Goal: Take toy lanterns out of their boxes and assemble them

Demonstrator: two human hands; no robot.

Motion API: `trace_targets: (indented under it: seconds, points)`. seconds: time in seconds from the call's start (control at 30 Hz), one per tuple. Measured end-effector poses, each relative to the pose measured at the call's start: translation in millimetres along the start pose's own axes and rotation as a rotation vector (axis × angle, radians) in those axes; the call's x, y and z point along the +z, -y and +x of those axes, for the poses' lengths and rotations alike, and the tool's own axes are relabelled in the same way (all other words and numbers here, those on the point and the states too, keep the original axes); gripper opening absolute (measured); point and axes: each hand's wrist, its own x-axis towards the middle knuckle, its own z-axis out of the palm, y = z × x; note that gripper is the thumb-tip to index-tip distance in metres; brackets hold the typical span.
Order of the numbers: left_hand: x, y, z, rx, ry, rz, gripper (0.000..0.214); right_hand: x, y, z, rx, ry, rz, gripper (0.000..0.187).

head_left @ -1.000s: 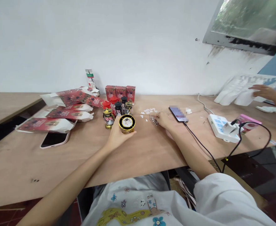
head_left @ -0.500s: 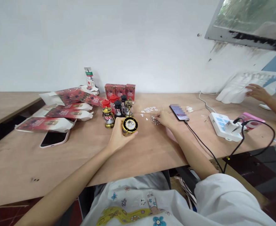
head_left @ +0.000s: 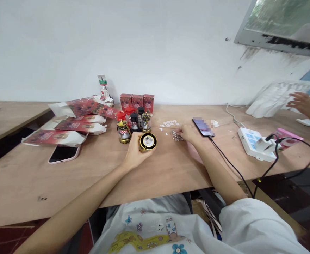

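Observation:
My left hand [head_left: 134, 151] is wrapped round a small gold-and-black lantern [head_left: 148, 141], its round base turned up toward me. Inside the base's black ring is a pale centre with a small metallic part. To the right, my right hand [head_left: 187, 134] has its fingertips bent together down at a pile of small shiny metal pieces [head_left: 175, 135]; whether one is pinched between them is too small to see. Little white paper bits [head_left: 171, 123] lie just behind that pile. Several more lanterns [head_left: 134, 121], red, black and gold, stand upright beyond my left hand.
Flattened red printed cartons [head_left: 65, 135] overlap a phone [head_left: 64, 153] on the left. Small red boxes [head_left: 137, 102] stand by the wall. A second phone [head_left: 203, 127] on a cable and a power strip [head_left: 255, 144] lie right. Another person's hand [head_left: 301, 102] is near white material [head_left: 266, 100].
The whole view has shifted slightly. My left hand keeps the lantern base-up, and my right fingers remain at the metal pieces. The other person's hand has lifted off the white material.

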Motion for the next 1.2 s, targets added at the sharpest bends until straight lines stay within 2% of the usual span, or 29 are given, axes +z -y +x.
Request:
trace_targets:
  seconds: [0.47,0.67,0.97,1.13,1.2]
  points:
    - [0.3,1.6,-0.1,0.027,0.017,0.067,0.042,-5.4,6.5,-5.8,0.030,0.027,-0.077,0.019]
    - [0.3,3.1,-1.0,0.025,0.025,0.082,0.042,-7.7,11.0,-9.2,0.037,0.013,-0.113,0.023]
    - [-1.2,1.8,-1.4,0.006,0.099,0.181,0.044,-6.1,15.8,-10.2,-0.002,0.019,-0.168,0.020]
    - [-1.0,1.1,-1.7,0.002,0.126,0.217,0.044,-6.0,16.1,-11.9,0.003,-0.011,-0.146,0.017]
    - [-0.8,0.3,-1.8,-0.003,0.137,0.243,0.044,-5.2,19.0,-13.7,-0.022,-0.102,-0.083,0.016]
